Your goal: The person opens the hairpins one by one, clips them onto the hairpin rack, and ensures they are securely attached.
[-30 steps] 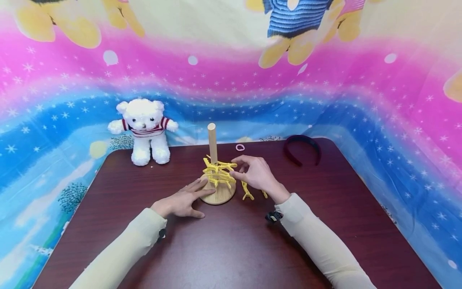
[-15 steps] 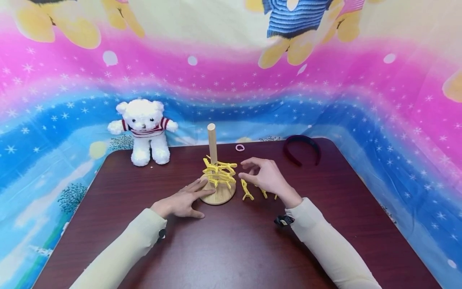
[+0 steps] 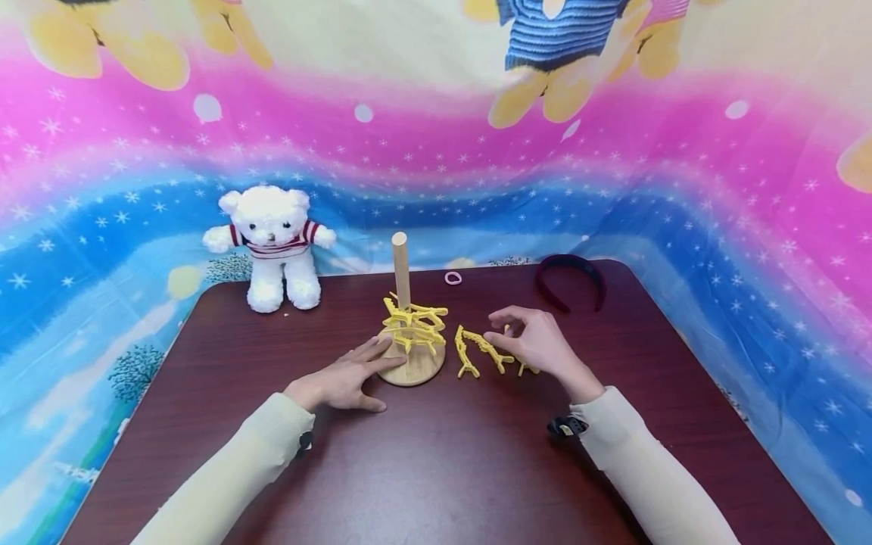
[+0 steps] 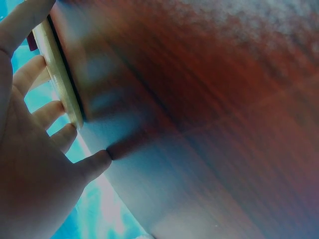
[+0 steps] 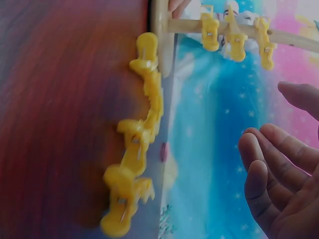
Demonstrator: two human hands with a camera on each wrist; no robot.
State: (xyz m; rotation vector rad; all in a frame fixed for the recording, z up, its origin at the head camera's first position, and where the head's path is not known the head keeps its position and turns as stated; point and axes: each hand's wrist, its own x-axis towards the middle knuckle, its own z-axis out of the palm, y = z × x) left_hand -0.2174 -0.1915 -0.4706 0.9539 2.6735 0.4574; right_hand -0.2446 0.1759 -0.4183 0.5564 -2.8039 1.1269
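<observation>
Wooden stand (image 3: 402,272) on a dark red-brown table (image 3: 422,469), directions taken from the seated side of the person. The upright post carries three yellow clips (image 3: 409,319), fixed one above another over its round base (image 3: 412,372). Three further yellow clips (image 3: 465,357) lie on the tabletop just right of the stand, in a row leading away from it.

The left hand (image 3: 343,377) rests at the stand's left front, fingers extended and spread, their tips touching the base; it grasps nothing. The right hand (image 3: 534,344) is to the right of the stand, just above the outermost loose clip, which it partly covers in the head view. Its fingers bend loosely, the thumb parted from them, and the right wrist view shows nothing held between.

Behind the stand: at left, a white teddy bear (image 3: 272,250) in a striped jersey; slightly right, a small pale pink ring (image 3: 453,284); farther right, a dark red headband (image 3: 571,260); beyond all these, a printed cloth (image 3: 436,151).
</observation>
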